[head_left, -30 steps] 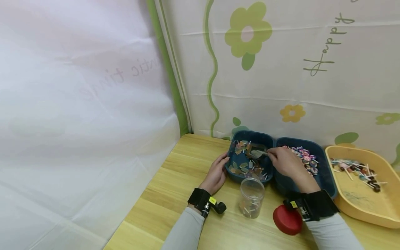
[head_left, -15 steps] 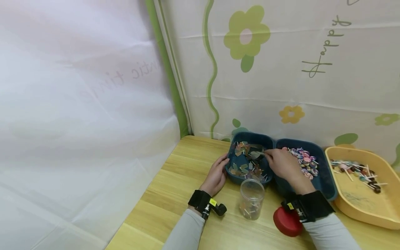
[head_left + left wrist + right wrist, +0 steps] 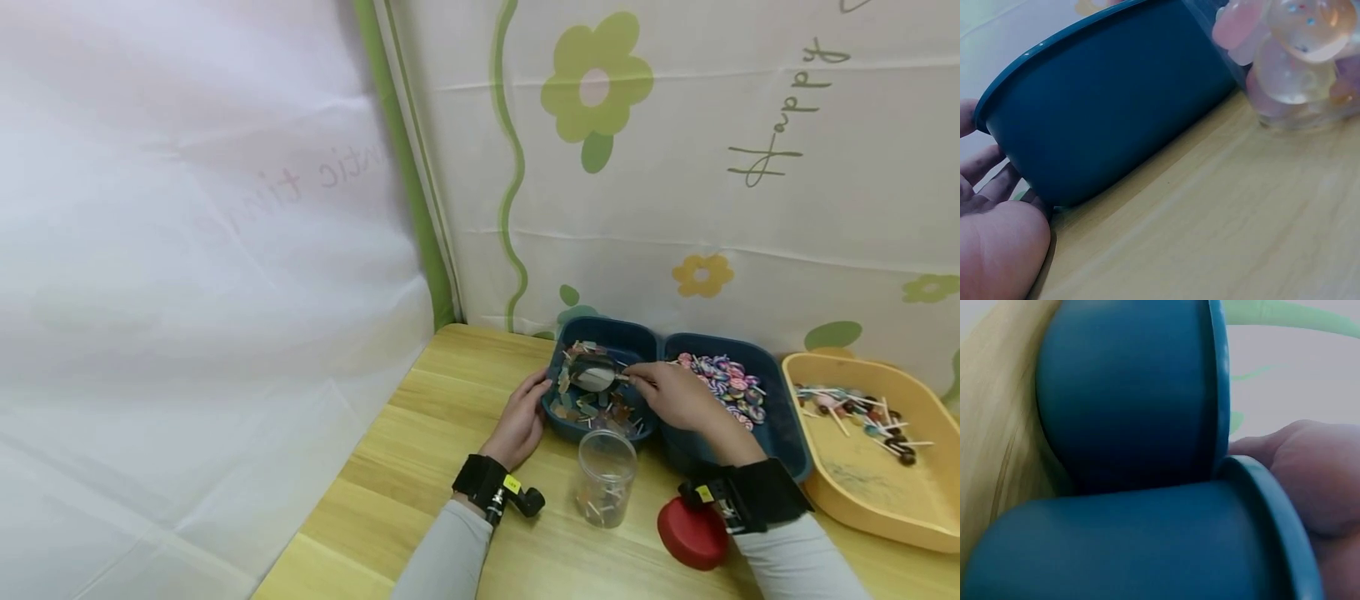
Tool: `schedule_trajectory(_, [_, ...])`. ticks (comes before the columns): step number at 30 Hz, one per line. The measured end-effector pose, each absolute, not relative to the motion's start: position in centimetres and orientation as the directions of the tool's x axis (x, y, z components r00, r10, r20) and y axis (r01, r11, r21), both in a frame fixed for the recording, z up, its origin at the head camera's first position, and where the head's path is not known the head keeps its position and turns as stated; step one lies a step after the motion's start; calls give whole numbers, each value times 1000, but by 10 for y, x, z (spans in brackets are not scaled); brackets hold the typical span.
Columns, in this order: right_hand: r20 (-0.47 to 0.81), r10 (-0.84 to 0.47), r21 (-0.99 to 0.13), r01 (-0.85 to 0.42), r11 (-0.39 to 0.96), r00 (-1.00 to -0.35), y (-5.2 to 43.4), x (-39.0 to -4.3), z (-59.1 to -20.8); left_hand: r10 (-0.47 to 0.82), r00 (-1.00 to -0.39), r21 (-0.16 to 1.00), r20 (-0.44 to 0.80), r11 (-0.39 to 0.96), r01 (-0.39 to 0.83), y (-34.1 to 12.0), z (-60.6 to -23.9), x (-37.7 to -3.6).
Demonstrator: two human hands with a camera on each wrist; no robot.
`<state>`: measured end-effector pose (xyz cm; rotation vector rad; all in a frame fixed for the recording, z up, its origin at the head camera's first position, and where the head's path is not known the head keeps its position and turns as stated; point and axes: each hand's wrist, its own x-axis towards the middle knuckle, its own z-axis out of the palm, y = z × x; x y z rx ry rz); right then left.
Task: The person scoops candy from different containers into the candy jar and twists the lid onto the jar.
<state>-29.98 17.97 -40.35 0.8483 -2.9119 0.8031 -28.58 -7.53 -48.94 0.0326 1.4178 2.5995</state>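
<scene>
1. One left hand (image 3: 519, 419) rests on the wooden table (image 3: 420, 467), its fingers fairly straight against the left outer wall of the left blue tub (image 3: 600, 333); it holds nothing. The left wrist view shows the fingertips touching that wall.
2. Two dark blue tubs stand side by side, touching, at the far edge of the table. The left one holds a heap of small flat wrapped sweets on sticks (image 3: 592, 408), too many to count.
3. One small metal scoop (image 3: 592, 373) sits over the left tub, pinched by its handle in the right hand (image 3: 675, 396), whose fingers curl round it.
4. One clear plastic jar (image 3: 605, 477) stands open just near of the left tub, a few sweets inside.
5. One red lid (image 3: 692, 533) lies right of the jar, by the right wrist.
6. The right blue tub (image 3: 780, 433) holds many swirl lollipops (image 3: 723, 379).
7. One yellow tray (image 3: 862, 492), far right, holds scattered ball lollipops (image 3: 855, 408).
</scene>
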Motion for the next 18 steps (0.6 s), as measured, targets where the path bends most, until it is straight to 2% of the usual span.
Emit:
schedule_trajectory(6, [122,-466,-415,-472,778,-876,175,-299,-404,168,-983,837,-73,-526,-152,-76,-489,-286])
schedule_trajectory(11, [120,-481,-343,-491,801,-869,173,-297,-406,166,-983,830,-79,-535,-157,-75,-488,-286])
schedule_trajectory(18, [117,-528,-408,-526,746,-841,176,-299,-405,174,-983,827,-66,-541,-152,-75,-487,-285])
